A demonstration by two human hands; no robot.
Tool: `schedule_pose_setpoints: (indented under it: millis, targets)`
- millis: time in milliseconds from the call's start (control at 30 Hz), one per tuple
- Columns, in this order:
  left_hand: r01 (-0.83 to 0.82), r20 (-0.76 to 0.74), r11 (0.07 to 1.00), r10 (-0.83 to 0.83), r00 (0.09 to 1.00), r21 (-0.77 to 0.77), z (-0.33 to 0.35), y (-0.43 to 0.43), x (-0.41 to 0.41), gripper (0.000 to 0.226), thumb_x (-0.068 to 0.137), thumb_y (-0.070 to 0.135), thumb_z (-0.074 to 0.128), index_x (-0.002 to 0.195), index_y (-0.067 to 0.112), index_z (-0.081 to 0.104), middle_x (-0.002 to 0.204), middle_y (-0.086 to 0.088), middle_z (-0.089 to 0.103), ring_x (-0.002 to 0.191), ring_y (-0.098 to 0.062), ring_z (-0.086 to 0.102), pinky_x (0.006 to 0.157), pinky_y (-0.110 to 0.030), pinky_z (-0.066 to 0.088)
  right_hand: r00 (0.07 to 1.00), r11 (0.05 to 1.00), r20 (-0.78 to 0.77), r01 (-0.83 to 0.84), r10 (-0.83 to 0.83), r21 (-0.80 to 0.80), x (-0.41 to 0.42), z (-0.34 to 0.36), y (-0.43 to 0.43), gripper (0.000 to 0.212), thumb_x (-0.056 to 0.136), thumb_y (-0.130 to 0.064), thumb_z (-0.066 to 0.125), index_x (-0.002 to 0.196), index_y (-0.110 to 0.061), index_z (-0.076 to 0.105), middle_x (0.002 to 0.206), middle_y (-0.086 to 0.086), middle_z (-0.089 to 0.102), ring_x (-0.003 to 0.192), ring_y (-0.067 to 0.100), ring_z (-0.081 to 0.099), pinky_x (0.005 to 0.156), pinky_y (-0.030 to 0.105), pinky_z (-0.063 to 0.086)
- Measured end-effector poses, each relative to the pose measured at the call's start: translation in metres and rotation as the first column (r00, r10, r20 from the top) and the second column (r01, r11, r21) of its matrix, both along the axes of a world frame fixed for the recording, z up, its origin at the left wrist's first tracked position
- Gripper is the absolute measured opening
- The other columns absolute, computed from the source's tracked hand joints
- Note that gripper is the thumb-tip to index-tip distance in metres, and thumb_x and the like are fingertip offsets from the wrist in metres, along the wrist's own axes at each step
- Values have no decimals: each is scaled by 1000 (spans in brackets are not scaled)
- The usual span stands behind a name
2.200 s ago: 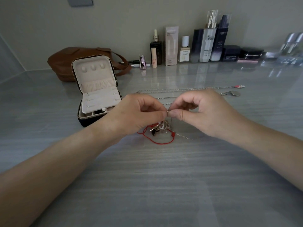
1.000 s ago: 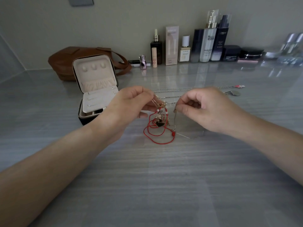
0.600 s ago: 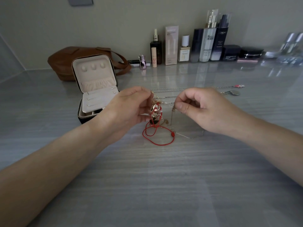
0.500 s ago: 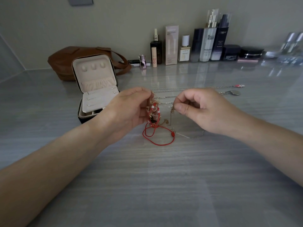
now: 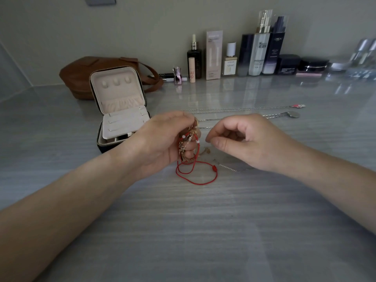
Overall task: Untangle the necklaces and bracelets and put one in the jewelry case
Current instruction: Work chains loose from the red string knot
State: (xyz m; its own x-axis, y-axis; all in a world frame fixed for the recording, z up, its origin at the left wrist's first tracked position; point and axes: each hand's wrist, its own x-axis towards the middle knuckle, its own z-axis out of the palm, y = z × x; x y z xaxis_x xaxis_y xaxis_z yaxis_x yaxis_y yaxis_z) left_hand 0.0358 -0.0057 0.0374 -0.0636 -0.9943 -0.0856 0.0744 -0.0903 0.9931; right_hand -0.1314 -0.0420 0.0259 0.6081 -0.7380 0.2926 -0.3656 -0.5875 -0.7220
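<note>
Presently: left hand (image 5: 162, 139) gripped the tangle (image 5: 188, 143), lifted just off the table (image 5: 183, 231); case (image 5: 122, 110) stood open just left of that hand.

Tangle was red cord (image 5: 196, 177) wound with gold links and white beads; its top sat between the left thumb and curled fingers, and the cord's lower loops lay on the table below. Right hand (image 5: 250, 141) was near, apart from the tangle, fingers curled and thumb against the forefinger; could not tell whether it pinched anything. A fine chain (image 5: 227, 167) lay under that hand. Two necklaces (image 5: 244, 108) were stretched out straight behind both hands. Case lid was upright, tray tilted up. Bag (image 5: 77, 76) sat behind the case, bottles (image 5: 258, 53) along the wall.
</note>
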Motion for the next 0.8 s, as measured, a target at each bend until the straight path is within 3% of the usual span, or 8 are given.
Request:
schedule_pose_setpoints:
  millis: [100,167,467,800]
  targets:
    - [-2,-4,1000,2,1000,3,-1,0,0,27,96,10,41,70,9,47,55,-3,49,42,-11,40,42,-21,35,1000,1000,14,3,-2,-27,0,0,2,4,80,-25,67,83,-28,67,79,-5,69,73,10,61,72,31,51]
    - [-5,-1,1000,5,1000,3,-2,0,1,27,96,10,42,71,8,48,56,-4,50,42,-12,41,41,-20,36,1000,999,27,0,2,-49,1,1,4,8,76,-29,70,84,-26,68,77,-3,68,71,12,60,72,34,50]
    - [12,36,1000,-12,999,1,-2,2,-1,25,96,10,41,73,7,49,61,-9,49,44,-13,38,42,-21,35,999,997,-38,35,-38,-74,6,-4,6,10,70,-38,71,73,-40,62,75,-7,67,70,9,59,74,34,49]
    - [54,114,999,-54,992,7,-2,3,0,15,89,16,52,76,9,53,59,-4,55,43,-8,46,43,-20,39,998,994,-18,66,-68,-84,4,-4,6,14,71,-28,74,67,-34,63,68,-8,66,65,3,56,65,21,48]
